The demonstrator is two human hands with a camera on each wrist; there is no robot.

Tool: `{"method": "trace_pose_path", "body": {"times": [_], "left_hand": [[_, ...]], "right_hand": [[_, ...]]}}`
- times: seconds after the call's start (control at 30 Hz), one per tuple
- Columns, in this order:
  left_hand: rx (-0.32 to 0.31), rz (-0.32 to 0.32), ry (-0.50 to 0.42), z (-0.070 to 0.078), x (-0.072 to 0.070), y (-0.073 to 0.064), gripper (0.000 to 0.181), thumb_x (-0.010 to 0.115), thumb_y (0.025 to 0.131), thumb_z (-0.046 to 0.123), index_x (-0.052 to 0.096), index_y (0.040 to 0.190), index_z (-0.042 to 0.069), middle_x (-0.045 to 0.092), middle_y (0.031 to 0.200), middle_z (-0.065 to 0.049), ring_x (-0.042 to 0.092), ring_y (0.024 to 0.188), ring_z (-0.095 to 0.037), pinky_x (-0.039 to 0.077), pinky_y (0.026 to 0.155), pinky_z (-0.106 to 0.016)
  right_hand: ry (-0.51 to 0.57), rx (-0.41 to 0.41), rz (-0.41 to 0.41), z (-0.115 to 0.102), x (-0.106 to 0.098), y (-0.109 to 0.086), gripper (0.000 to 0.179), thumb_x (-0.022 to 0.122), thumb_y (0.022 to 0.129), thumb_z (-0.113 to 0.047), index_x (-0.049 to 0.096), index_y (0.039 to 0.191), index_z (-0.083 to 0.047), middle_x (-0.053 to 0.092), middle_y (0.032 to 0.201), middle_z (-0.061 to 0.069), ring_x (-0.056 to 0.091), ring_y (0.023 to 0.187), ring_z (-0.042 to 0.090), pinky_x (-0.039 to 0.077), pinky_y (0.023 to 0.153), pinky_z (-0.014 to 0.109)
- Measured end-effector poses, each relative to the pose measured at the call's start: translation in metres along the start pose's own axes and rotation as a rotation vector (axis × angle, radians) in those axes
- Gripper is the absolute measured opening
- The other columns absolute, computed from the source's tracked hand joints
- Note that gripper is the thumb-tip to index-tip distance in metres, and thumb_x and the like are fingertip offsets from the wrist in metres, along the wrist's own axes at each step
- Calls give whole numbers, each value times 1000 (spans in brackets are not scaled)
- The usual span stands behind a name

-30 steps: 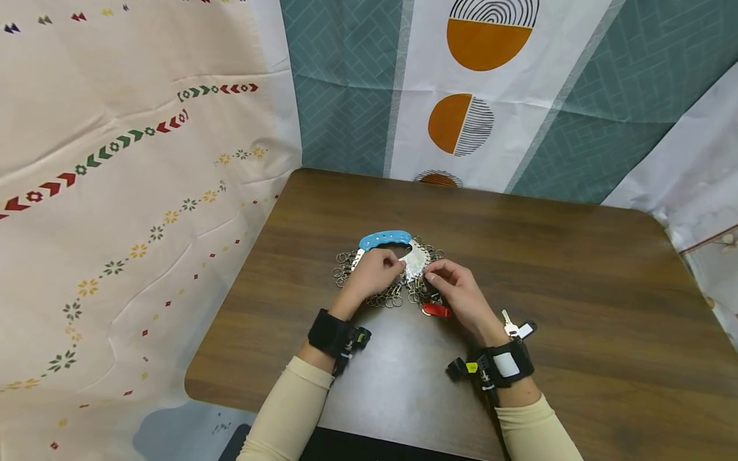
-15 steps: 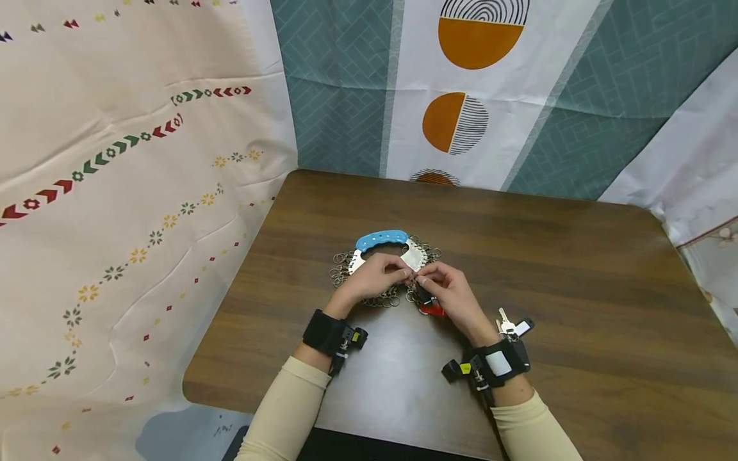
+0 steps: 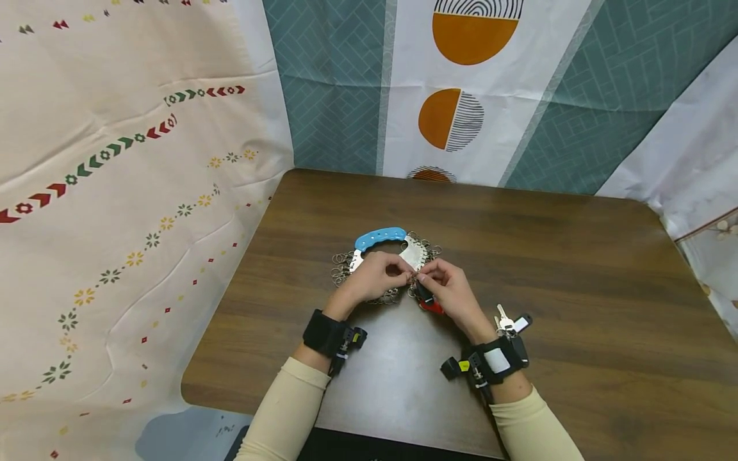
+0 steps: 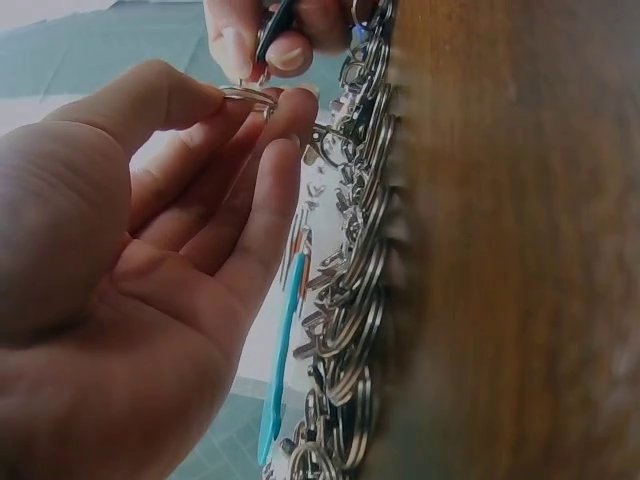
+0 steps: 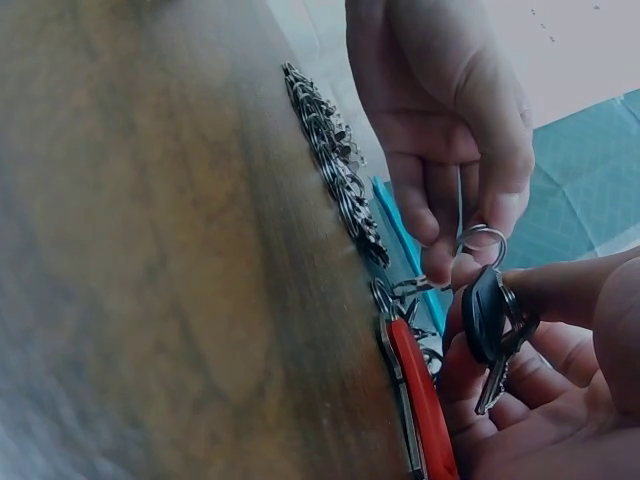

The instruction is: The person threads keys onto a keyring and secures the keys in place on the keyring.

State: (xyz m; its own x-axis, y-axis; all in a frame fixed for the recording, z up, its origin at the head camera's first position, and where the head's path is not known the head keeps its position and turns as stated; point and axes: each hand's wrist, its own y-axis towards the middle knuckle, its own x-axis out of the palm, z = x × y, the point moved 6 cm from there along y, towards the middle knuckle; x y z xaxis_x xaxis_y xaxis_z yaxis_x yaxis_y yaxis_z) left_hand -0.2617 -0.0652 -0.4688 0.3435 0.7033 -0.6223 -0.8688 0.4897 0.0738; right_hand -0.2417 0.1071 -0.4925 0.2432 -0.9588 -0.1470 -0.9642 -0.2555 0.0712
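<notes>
My left hand (image 3: 383, 275) pinches a metal split key ring (image 5: 483, 238) between thumb and fingertips. Fingers and thumb of my right hand (image 3: 455, 293) grip a black key tag (image 5: 484, 312) with a small metal key (image 5: 492, 388) hanging beside it. The ring meets the top of the tag, between both sets of fingertips. Just beyond lies a key holder, a pale metal plate (image 3: 414, 253) with a blue handle (image 3: 380, 238) and many clip rings (image 4: 360, 290) along its edge. A red item with a metal edge (image 5: 424, 400) lies below my right fingers.
On the brown table (image 3: 548, 256), another bunch of keys (image 3: 504, 319) with a dark, white-labelled tag lies behind my right wrist. Patterned cloths (image 3: 340, 96) hang around the far and left sides of the table.
My hands have come together in front of the plate, the left moving right and the right moving left. The black tag now sits close to the left fingertips. The last half second shows little movement.
</notes>
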Motion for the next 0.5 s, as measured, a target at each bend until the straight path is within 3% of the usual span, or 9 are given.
{"method": "trace_pose_path", "body": {"times": [0.5], "left_hand": [[-14, -5, 32, 3, 0, -1, 15, 72, 102, 20, 83, 110, 13, 79, 105, 4, 69, 98, -11, 55, 88, -30]], "right_hand": [[-19, -41, 14, -3, 0, -1, 11, 68, 103, -1, 66, 108, 8, 72, 95, 26, 67, 80, 15, 52, 73, 22]]}}
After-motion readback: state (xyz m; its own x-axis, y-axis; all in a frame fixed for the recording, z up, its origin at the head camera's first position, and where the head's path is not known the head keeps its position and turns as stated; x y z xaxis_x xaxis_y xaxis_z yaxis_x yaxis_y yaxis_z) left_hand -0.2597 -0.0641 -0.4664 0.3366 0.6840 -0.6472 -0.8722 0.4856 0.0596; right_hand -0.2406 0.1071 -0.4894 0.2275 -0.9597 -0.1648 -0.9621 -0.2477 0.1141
